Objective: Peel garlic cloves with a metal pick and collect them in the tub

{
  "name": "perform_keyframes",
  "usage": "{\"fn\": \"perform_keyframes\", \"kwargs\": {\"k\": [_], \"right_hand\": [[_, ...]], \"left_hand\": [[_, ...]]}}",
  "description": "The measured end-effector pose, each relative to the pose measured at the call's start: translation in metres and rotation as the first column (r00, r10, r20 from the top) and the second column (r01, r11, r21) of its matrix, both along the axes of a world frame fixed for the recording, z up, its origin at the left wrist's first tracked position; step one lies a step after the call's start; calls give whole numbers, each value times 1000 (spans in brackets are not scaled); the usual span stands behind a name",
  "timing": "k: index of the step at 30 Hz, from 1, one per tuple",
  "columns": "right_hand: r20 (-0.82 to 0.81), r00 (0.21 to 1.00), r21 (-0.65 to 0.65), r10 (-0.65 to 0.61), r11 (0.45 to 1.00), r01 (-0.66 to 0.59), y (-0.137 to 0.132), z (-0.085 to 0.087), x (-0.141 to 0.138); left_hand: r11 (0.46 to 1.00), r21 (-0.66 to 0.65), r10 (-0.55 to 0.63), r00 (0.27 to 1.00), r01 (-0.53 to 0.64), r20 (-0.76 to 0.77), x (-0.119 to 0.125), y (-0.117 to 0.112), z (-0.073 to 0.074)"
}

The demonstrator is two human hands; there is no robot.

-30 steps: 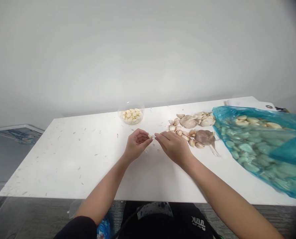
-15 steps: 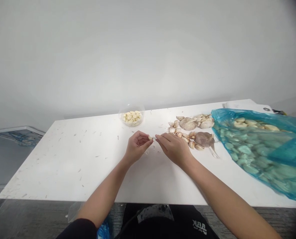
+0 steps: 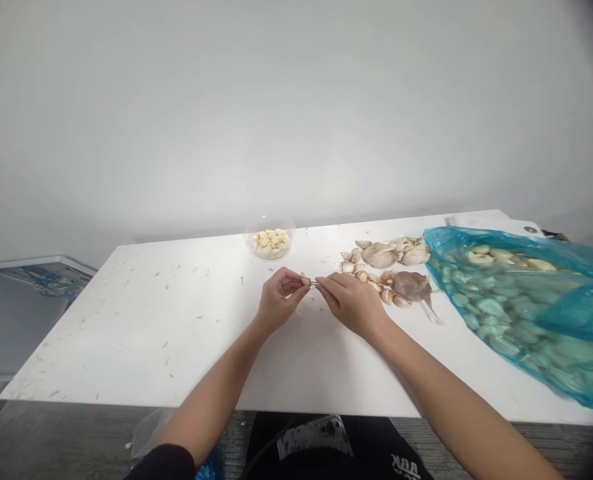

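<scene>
Left hand (image 3: 279, 300) curled, fingertips clenching a peeled cream garlic clove (image 3: 305, 282); right hand (image 3: 351, 305) pinching a thin metal pin (image 3: 313, 283) against that clove, forearms angled inward. White table (image 3: 126, 333): near edge below the wrists, wide open room left of the left hand. Papery tan garlic bulbs (image 3: 410, 285) just beyond the right hand, crumpled blue plastic bag (image 3: 506, 320) further right, clear round bowl (image 3: 269, 253) of peeled cloves ahead.

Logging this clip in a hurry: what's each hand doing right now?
Left hand: closed, fingers pinching a garlic clove.
Right hand: closed, fingers pinching a thin metal pin.
</scene>
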State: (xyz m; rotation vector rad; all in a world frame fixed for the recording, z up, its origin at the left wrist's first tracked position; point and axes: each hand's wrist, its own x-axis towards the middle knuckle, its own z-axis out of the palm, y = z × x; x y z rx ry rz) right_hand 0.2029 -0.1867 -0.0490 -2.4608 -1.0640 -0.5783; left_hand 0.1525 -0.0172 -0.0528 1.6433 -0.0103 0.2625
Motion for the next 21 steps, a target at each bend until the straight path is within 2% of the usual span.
{"fn": "perform_keyframes", "kwargs": {"k": [6, 14, 17, 21], "right_hand": [[-44, 999, -34, -3, 999, 1, 0, 0, 0], [-61, 998, -56, 11, 998, -15, -1, 4, 0], [-53, 998, -69, 28, 997, -31, -1, 4, 0], [-35, 999, -76, 41, 996, -43, -1, 0, 1]], "left_hand": [[987, 154, 33, 995, -47, 93, -1, 1, -5], [913, 383, 33, 963, -137, 266, -2, 1, -3], [896, 424, 7, 957, -135, 290, -3, 2, -4], [899, 422, -12, 959, -113, 282, -2, 4, -6]]}}
